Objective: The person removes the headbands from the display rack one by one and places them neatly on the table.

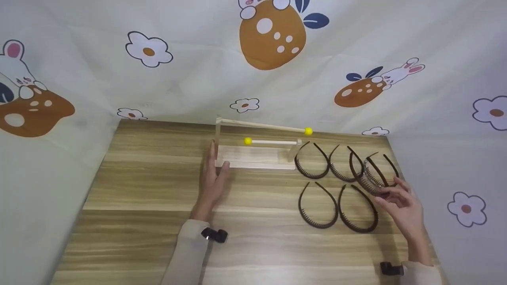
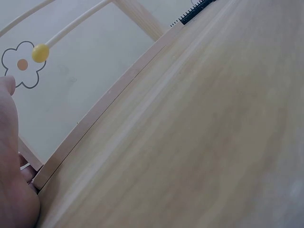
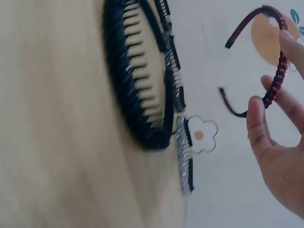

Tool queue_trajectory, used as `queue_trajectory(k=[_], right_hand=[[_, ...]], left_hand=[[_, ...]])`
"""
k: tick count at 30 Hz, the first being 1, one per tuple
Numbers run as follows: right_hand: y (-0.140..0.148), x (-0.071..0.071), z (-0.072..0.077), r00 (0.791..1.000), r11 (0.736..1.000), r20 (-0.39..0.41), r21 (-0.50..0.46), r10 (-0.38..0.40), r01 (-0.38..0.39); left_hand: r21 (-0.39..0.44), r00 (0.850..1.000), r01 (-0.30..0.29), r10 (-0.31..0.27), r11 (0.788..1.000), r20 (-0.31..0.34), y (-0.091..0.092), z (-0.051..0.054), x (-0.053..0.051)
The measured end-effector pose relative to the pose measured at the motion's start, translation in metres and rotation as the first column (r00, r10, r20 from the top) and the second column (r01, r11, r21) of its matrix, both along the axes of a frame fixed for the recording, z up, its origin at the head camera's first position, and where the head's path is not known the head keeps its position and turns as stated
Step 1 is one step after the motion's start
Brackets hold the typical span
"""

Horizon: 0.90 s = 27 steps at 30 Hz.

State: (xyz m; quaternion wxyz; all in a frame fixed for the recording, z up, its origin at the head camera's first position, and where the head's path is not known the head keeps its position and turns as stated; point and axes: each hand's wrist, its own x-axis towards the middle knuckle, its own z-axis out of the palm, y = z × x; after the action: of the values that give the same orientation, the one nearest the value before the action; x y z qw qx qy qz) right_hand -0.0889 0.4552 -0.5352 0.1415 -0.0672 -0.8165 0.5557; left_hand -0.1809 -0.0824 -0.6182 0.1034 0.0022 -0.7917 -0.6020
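Observation:
A light wooden stand [image 1: 257,164] has two rods with yellow ball ends. My left hand [image 1: 214,182] lies against its left end, with fairly straight fingers along the outer side and the thumb near the front edge. In the left wrist view the thumb [image 2: 7,85] stands up off the base. My right hand [image 1: 406,208] pinches a dark braided headband [image 3: 280,78] between thumb and fingers, lifted off the table. It appears reddish in the right wrist view. Below it lie several dark toothed headbands, including a back-row one [image 1: 313,176] and a front-row one [image 1: 358,229].
The wood-grain table [image 1: 150,198] runs up to a pale cloth [image 1: 190,79] printed with rabbits and flowers at the back and sides. A headband end [image 2: 197,12] lies near the stand's far corner in the left wrist view.

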Motion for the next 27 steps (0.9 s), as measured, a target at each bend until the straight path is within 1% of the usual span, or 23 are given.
queue_trajectory(k=[3, 7, 12, 15, 21, 25, 26, 27], right_hand=[[0.006, 0.007, -0.006, 0.999, 0.999, -0.034, 0.028, 0.026, -0.025], [0.017, 0.017, -0.011, 0.999, 0.995, -0.032, 0.099, -0.001, 0.004], [0.039, 0.032, -0.012, 0.998, 0.986, 0.041, 0.160, -0.051, 0.044], [0.053, 0.040, -0.013, 0.991, 0.975, 0.104, 0.215, -0.086, 0.062], [0.078, 0.054, -0.016, 0.970, 0.938, 0.197, 0.340, -0.146, 0.072], [0.092, 0.062, -0.017, 0.953, 0.915, 0.255, 0.400, -0.165, 0.051], [0.095, 0.063, -0.017, 0.949, 0.913, 0.270, 0.405, -0.164, 0.042], [0.097, 0.064, -0.017, 0.942, 0.908, 0.289, 0.418, -0.171, 0.037]], left_hand=[[-0.004, 1.000, -0.004, 0.004, 1.000, 0.004, -0.001, 0.002, 0.000], [-0.013, 1.000, -0.004, 0.004, 1.000, 0.020, -0.001, 0.002, 0.001], [-0.028, 1.000, -0.005, 0.005, 1.000, -0.007, 0.000, 0.000, 0.000], [-0.033, 1.000, -0.008, 0.008, 0.999, -0.020, 0.001, 0.000, -0.001], [-0.043, 1.000, -0.007, 0.007, 0.999, -0.001, 0.001, 0.000, -0.001], [-0.043, 1.000, -0.012, 0.012, 0.999, 0.014, 0.000, 0.000, 0.000], [-0.041, 1.000, -0.014, 0.015, 0.999, 0.017, 0.000, 0.000, 0.001], [-0.040, 1.000, -0.015, 0.016, 0.999, 0.020, 0.000, 0.000, 0.001]])
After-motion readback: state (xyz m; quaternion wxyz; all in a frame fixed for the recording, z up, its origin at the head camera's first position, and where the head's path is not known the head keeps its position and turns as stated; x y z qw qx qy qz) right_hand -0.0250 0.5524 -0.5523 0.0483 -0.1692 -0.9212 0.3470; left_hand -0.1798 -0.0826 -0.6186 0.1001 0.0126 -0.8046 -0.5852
